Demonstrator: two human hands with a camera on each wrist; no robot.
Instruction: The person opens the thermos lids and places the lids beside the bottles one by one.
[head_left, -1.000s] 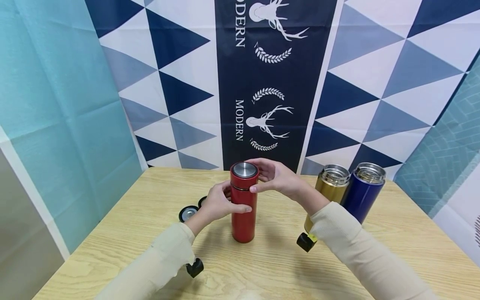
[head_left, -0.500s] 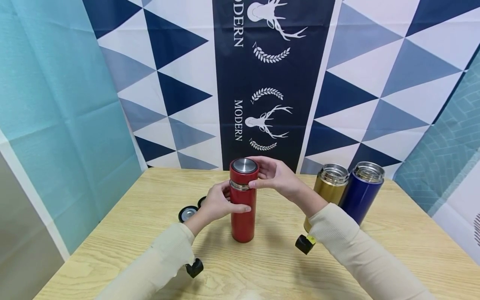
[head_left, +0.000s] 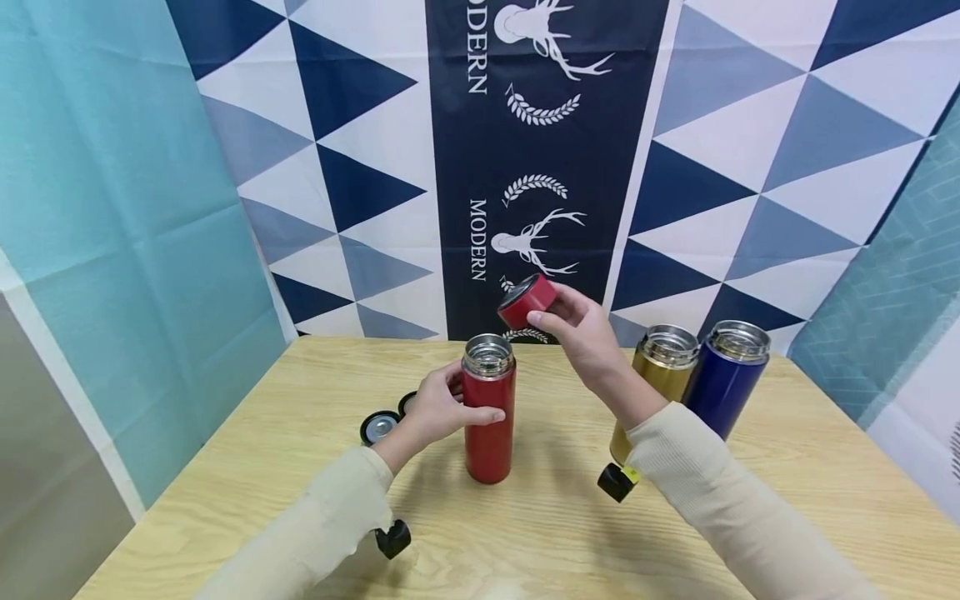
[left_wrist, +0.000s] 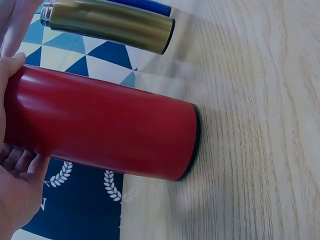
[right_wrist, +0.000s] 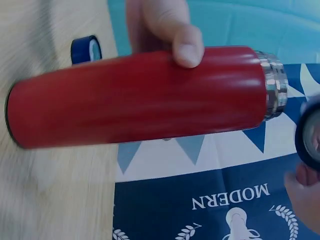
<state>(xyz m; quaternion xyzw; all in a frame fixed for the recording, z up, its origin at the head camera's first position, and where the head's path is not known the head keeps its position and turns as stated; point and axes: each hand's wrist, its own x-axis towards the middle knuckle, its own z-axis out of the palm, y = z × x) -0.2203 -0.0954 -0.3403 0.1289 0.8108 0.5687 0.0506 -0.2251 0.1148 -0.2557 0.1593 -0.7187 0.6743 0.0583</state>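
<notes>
A red thermos bottle (head_left: 489, 442) stands upright on the wooden table, its steel neck (head_left: 488, 354) bare at the top. My left hand (head_left: 438, 408) grips its body from the left, thumb across the front. Above the bottle and a bit to the right, my right hand (head_left: 581, 329) holds the red lid (head_left: 528, 302), tilted, between thumb and fingers. In the right wrist view the lid's dark underside ring (right_wrist: 306, 135) shows at the right edge, apart from the neck. The left wrist view shows the bottle's lower body (left_wrist: 120, 125) down to its black base.
To the right stand a gold bottle (head_left: 663, 375) and a blue bottle (head_left: 723, 392), both lidless. Two lids lie at the left, one (head_left: 378, 427) plainly showing its inside, the other partly behind my left hand. Black blocks are at both wrists. A patterned cloth (head_left: 375, 167) hangs behind the table.
The red lid has come off the bottle: my right hand has raised it up and to the right and tilted it. My left hand keeps its grip on the bottle, which stays in place.
</notes>
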